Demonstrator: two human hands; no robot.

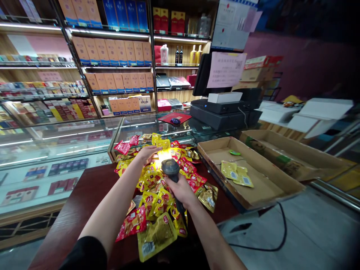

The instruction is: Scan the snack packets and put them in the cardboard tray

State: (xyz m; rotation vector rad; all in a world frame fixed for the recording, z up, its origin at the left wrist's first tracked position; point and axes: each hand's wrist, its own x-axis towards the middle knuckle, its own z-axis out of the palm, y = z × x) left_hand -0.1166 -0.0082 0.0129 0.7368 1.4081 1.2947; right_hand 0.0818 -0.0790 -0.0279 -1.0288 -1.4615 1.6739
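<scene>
My right hand [181,189] is wrapped round the handle of a dark barcode scanner [170,168], whose bright light falls on the packet just beyond it. With its fingers closed on the near edge, my left hand [148,153] holds up that yellow snack packet [163,144]. Beneath both hands a heap of yellow and red snack packets [152,198] spreads over the dark red tabletop [81,202]. A larger gold packet [156,234] lies at the heap's near end, its barcode facing up.
Right of the heap stands an open cardboard box [270,191] with a few packets inside; another cardboard box [303,161] adjoins it. Behind are a glass counter [135,129], a mouse [175,121] and a monitor [201,75]. A black cable [284,228] loops at the lower right.
</scene>
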